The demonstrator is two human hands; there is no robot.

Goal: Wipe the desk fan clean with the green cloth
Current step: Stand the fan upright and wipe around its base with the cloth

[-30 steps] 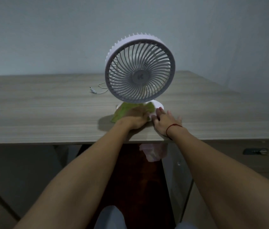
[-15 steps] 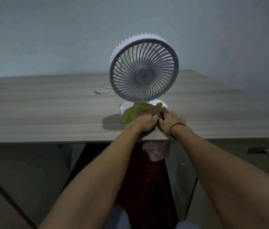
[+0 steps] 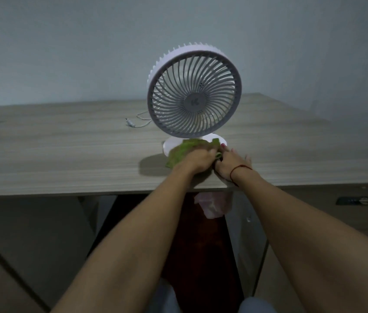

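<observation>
Fingers of left hand curled, bunching green cloth on white base of desk fan near table front edge; right hand at 3 o'clock, fingers spread.

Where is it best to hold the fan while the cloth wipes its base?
Probably hold the fan by its ribbed white rim, coming from above with the right hand. The rim is thick and bare, while the grille slats look thin, and the cloth under the left hand covers the round base.
</observation>
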